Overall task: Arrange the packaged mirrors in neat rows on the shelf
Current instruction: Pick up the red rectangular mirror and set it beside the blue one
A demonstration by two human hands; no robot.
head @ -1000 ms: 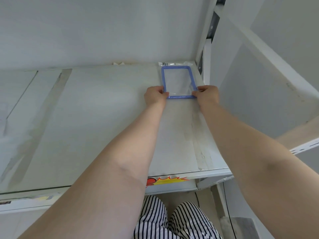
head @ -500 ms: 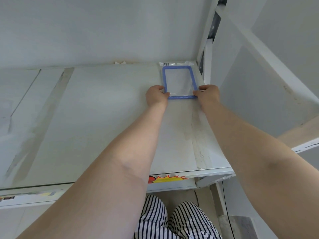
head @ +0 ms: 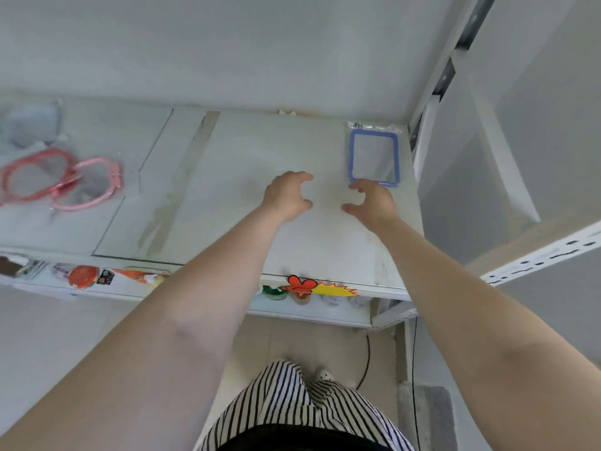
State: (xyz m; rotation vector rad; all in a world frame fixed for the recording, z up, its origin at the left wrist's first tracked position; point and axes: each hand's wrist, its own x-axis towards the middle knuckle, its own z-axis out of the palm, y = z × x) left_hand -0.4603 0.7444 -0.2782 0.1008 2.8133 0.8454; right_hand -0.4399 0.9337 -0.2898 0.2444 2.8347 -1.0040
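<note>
**Both hands empty; unsorted mirrors lie at nine o'clock**

The blue-framed mirror [head: 374,157], in its clear packet, lies flat in the far right corner of the shelf [head: 260,151], its long axis running from twelve to six o'clock, parallel to the shelf's right edge. Your right hand [head: 370,201] hovers just at the mirror's six o'clock edge, fingers loosely curled and holding nothing; whether a fingertip touches the frame cannot be told. Your left hand [head: 287,195] hangs near, at the mirror's eight o'clock, fingers likewise curved and empty.

The red-framed mirror [head: 34,177] and the pink-framed mirror [head: 89,183] lie well apart from both hands, at nine o'clock along the shelf, overlapping one another; blur hides their packets. Each frame's long axis runs roughly from nine to three o'clock, across that of the blue one.

Judgement: your left hand is the nearer to this pair, so the coming reach probably belongs to it, with the pink frame met first. To start a row beside the blue mirror, a packet would likely need turning.
</note>
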